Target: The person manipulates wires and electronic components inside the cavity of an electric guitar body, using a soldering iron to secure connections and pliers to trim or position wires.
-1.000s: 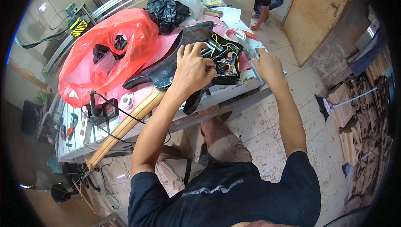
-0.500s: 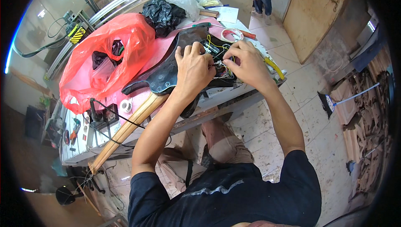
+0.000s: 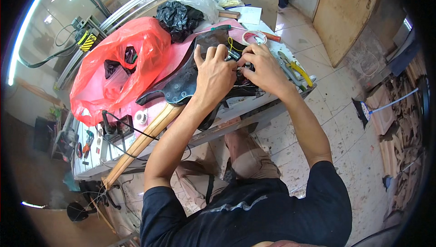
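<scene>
A black electric guitar body [image 3: 177,88] lies on pink padding, its pale wooden neck [image 3: 145,140] reaching toward the lower left. My left hand [image 3: 215,74] is over its open electronics cavity [image 3: 234,51], fingers bent and closed on something I cannot make out. My right hand [image 3: 262,67] is close beside it, thumb and index finger bent in among the wires, gripping something small hidden by the fingers. Thin yellow wires [image 3: 230,42] stand up from the cavity. Yellow-handled pliers [image 3: 299,72] and other metal tools lie just right of my right hand, on the bench.
A red plastic bag [image 3: 122,38], black bag [image 3: 179,17], spool [image 3: 141,117], power strip [image 3: 123,126] with cables and hand tools [image 3: 86,147] crowd the bench [image 3: 91,170]. A wooden door [image 3: 340,15], broom [image 3: 363,113] and stacked wood [image 3: 388,142] are at right. A person is partly visible at the top.
My right hand has come leftward from the bench's right end to join my left hand at the cavity, uncovering the yellow pliers. The other person has straightened and moved mostly out of sight.
</scene>
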A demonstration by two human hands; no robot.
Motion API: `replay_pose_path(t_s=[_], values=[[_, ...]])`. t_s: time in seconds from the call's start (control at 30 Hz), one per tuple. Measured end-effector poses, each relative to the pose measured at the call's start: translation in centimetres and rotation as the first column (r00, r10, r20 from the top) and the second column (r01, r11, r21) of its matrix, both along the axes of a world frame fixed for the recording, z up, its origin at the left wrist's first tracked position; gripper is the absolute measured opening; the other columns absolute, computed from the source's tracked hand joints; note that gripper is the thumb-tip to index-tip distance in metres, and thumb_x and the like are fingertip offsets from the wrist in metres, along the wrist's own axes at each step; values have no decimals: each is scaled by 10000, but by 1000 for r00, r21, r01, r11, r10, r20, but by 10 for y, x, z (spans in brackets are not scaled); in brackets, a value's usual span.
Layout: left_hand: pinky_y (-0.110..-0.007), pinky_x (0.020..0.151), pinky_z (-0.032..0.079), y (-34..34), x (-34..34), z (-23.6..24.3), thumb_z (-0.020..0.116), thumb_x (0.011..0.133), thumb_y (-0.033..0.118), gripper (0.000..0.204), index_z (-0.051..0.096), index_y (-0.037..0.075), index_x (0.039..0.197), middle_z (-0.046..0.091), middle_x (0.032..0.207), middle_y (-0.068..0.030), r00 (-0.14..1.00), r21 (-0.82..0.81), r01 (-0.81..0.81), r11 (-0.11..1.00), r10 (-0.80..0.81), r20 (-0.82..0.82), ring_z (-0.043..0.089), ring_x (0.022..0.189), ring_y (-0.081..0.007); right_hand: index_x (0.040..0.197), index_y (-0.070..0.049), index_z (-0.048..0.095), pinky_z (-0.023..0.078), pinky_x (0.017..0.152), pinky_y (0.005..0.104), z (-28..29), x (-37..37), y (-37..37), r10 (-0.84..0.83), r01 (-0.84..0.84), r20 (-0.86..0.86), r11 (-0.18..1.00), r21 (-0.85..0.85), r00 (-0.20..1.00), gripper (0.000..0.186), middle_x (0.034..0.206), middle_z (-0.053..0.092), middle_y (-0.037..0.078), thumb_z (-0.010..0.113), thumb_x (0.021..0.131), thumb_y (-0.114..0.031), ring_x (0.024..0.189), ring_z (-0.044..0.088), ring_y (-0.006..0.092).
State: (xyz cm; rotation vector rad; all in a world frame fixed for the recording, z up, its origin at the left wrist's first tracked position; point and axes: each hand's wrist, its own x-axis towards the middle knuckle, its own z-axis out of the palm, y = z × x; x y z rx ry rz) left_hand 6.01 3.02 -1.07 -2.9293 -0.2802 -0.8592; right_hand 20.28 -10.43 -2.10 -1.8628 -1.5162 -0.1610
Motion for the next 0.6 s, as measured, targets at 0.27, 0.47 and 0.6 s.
replay_pose_path(t_s=[0.27, 0.47, 0.6], values=[[-660, 1167, 218, 5, 2, -1, 795, 748, 171, 179, 804, 163, 927, 571, 1186, -81, 998, -16, 62, 998, -62, -6, 522, 1226, -287, 1016, -22, 748, 451, 1065, 439, 2, 0, -3, 19, -19, -13, 1000, -9, 1000, 200, 1185, 620, 107, 784, 840, -110, 1195, 565, 325], [-660, 1167, 221, 10, -5, 0, 786, 763, 167, 186, 780, 156, 949, 569, 1220, -89, 994, -29, 113, 993, -112, 19, 518, 1251, -304, 1005, -35, 745, 451, 1058, 437, 2, 1, -5, 44, -44, -31, 999, 7, 999, 179, 1171, 618, 104, 784, 849, -116, 1185, 579, 326], [-623, 1164, 250, 10, -14, -2, 783, 791, 188, 166, 759, 142, 949, 577, 1270, -108, 996, -213, 74, 974, -61, 68, 525, 1262, -320, 1012, -48, 743, 447, 1061, 438, -1, 4, -5, 58, -58, -25, 998, 11, 998, 180, 1166, 617, 100, 783, 852, -121, 1186, 584, 328]])
